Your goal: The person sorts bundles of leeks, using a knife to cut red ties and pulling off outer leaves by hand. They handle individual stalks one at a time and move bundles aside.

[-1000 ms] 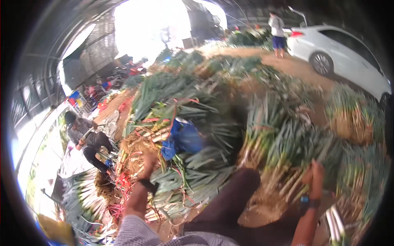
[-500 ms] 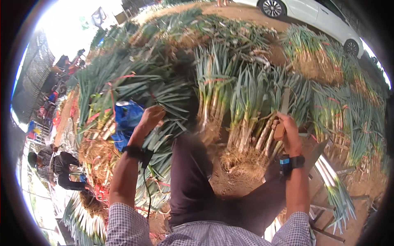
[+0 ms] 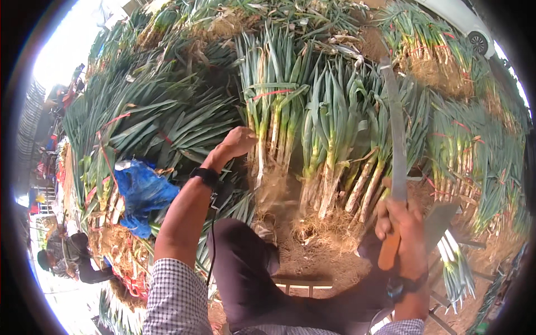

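Observation:
My right hand (image 3: 410,229) is wrapped round the orange-brown wooden handle of a long knife (image 3: 397,134). The knife's straight grey blade points away from me, passing in front of the green onions on the right. My left hand (image 3: 237,142) is at the left edge of an upright bundle of green onions (image 3: 276,114) tied with red string. Its fingers are curled against the pale stalks; what they hold, if anything, is hidden. Beside that bundle, more long green onions (image 3: 329,145) stand with roots down on the soil.
Green onions (image 3: 184,123) lie heaped on the left beside a blue plastic bag (image 3: 142,192). Tied bundles (image 3: 458,145) stand at the right, near a metal frame (image 3: 474,243) and a flat grey plate (image 3: 441,223). A white car (image 3: 460,19) is far right; a person (image 3: 61,254) bends at far left.
My left hand has moved right, from the leaf heap to the upright bundle. My right hand has come nearer to me with the knife, whose blade now shows at full length. The view has shifted.

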The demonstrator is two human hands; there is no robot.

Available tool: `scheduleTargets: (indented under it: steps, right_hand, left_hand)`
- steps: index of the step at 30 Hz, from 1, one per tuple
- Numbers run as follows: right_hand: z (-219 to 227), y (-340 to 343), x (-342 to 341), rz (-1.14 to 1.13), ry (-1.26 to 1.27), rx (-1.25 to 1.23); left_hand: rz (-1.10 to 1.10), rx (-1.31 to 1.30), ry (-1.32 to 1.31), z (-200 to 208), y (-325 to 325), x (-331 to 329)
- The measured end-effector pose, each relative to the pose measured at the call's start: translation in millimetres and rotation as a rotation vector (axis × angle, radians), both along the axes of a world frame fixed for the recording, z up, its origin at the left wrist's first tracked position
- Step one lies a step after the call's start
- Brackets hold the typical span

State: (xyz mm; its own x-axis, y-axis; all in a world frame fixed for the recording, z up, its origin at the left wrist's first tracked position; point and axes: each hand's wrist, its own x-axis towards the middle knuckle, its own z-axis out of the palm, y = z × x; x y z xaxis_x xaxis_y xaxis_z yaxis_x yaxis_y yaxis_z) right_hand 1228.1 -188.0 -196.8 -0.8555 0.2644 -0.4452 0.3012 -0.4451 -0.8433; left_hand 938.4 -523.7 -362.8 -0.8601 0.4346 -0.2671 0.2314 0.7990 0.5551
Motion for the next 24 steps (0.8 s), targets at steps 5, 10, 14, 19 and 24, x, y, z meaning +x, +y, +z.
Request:
scheduleTargets:
  steps: [5,10,14,19,24]
  right_hand:
    - [5.3,8.7,-6.1,-0.02,-0.145,0.086]
    - [-6.6,27.6,-4.8,-0.108,-0.212,0.141]
    - [-17.8,74.3,21.9,0.179,-0.293,0.194]
    - [-21.5,102.3,33.6,0.151,-0.387,0.176]
    - [-30.8,104.8,17.4,0.146,-0.631,0.396]
  left_hand:
    - [-0.018,-0.024,0.076,-93.7,5.4,-49.2]
    - [0.077,0.028,0.201,-109.9,54.4,-96.5]
    - [0.1,-0.099,0.189,-127.3,59.9,-154.3]
    - [0.219,-0.217,0.267,-143.8,75.7,-190.8]
    - [0.258,-0.315,0.216,-158.3,71.7,-215.7]
